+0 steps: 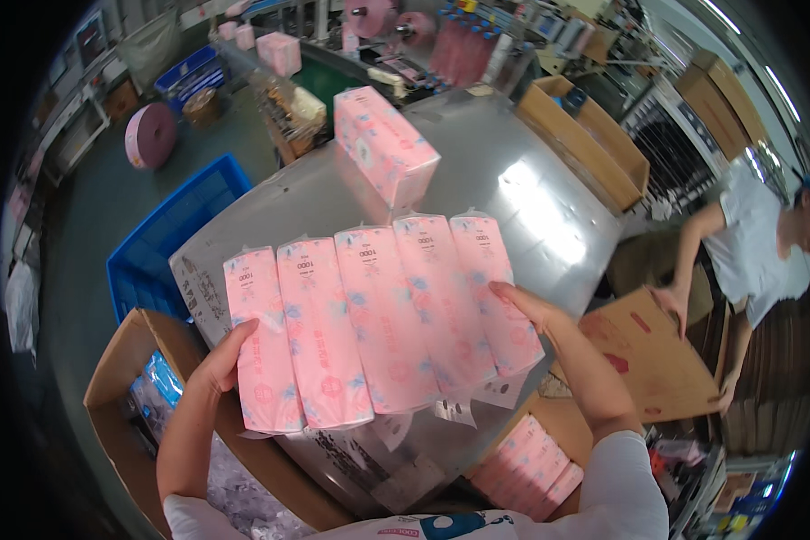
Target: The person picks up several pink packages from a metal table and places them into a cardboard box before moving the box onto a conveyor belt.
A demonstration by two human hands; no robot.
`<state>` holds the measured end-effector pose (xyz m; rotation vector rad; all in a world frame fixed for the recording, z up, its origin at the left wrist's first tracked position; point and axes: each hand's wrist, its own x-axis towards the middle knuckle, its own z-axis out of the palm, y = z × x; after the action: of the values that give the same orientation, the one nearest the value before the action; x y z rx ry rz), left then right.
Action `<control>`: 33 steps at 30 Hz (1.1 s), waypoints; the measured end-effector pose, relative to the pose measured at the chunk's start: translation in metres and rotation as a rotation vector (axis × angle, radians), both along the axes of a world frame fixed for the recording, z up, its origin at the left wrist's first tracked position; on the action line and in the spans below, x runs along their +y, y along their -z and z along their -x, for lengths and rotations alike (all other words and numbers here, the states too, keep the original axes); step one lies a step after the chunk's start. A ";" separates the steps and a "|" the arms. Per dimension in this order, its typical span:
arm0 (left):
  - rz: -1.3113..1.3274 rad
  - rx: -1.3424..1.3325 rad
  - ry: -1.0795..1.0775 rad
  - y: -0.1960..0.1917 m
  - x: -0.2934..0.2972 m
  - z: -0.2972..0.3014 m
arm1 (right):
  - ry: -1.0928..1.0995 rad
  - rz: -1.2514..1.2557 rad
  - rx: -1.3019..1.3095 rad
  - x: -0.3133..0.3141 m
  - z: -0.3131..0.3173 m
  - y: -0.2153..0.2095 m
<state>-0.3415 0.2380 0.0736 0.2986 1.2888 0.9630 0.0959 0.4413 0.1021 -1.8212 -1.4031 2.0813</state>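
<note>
Between my two hands is a side-by-side row of several pink tissue packs, wrapped in floral film, above the metal table. My left hand presses the outer side of the leftmost pack, thumb lying on its edge. On the far right pack, my right hand presses inward in the same way. Most fingers of both hands are hidden behind the packs. Beyond the row, another pink tissue pack stands apart on the metal table.
An open carton with clear plastic is at lower left, beside a blue crate. More pink packs fill a carton at lower right. At right, a co-worker holds a cardboard box. A conveyor lies at the back.
</note>
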 end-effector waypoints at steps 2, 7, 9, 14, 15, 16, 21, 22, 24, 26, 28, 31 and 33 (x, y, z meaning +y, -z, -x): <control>-0.005 -0.067 0.021 0.001 -0.001 -0.014 | 0.094 0.037 0.127 -0.023 -0.036 0.013; -0.096 0.000 0.191 -0.002 0.010 -0.065 | 0.438 0.033 0.238 -0.134 -0.134 -0.014; -0.205 0.039 0.269 -0.013 0.021 -0.100 | 0.672 0.032 0.254 -0.189 -0.170 -0.040; -0.509 0.196 0.825 -0.060 0.034 -0.252 | 1.056 -0.221 0.341 -0.377 -0.316 -0.049; -0.453 0.216 0.956 -0.062 0.027 -0.288 | 1.124 -0.229 0.421 -0.425 -0.343 -0.045; -0.454 0.092 1.052 -0.054 0.016 -0.325 | 1.180 -0.241 0.438 -0.468 -0.358 -0.046; -0.185 -0.047 1.339 0.058 -0.062 -0.433 | 1.269 -0.193 -0.435 -0.593 -0.357 0.050; -0.103 -0.112 1.263 0.101 -0.080 -0.440 | 1.325 -0.188 -0.484 -0.615 -0.356 0.095; 0.003 -0.004 1.158 0.136 -0.091 -0.442 | 1.333 -0.046 -0.380 -0.622 -0.353 0.119; -0.058 0.087 1.162 0.107 -0.080 -0.457 | 1.420 0.157 -0.135 -0.603 -0.360 0.096; -0.381 0.245 1.087 0.079 -0.073 -0.471 | 1.226 -0.259 -0.389 -0.599 -0.363 0.097; -1.067 0.709 0.959 0.052 -0.079 -0.486 | 0.772 -0.803 -0.863 -0.534 -0.348 0.023; -1.350 1.140 1.131 0.032 -0.086 -0.511 | 0.540 -0.637 -0.929 -0.503 -0.340 0.019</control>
<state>0.1698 0.1515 0.0420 2.5729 0.8589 0.4280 0.4363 -0.0621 0.0833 -2.4975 -1.2184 0.4243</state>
